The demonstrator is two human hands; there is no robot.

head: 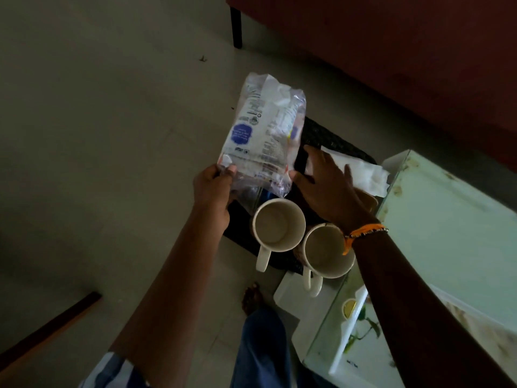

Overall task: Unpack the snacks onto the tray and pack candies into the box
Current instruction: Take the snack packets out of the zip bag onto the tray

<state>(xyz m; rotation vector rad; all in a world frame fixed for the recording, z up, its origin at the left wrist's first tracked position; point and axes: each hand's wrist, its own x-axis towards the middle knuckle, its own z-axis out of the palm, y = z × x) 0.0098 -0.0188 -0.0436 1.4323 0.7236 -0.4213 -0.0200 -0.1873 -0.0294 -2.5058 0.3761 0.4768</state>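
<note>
A clear and white snack packet [263, 130] with a blue label is held up above the dark woven tray [327, 135]. My left hand [214, 191] pinches the packet's lower left corner. My right hand [327, 186] is spread open, fingers apart, its thumb touching the packet's lower right edge, hovering over the tray. Two cream mugs, one [278, 224] on the left and one [327, 252] on the right, stand on the tray's near side, both looking empty. A white tissue or napkin [361, 172] lies on the tray's right side. I see no candies or box clearly.
A glass-topped table [447, 219] carries the tray at its left end. A white container [291, 295] lies below the mugs. A red sofa [391, 51] with a black leg [236, 26] stands behind. My foot [251, 299] rests on the tiled floor [112, 135].
</note>
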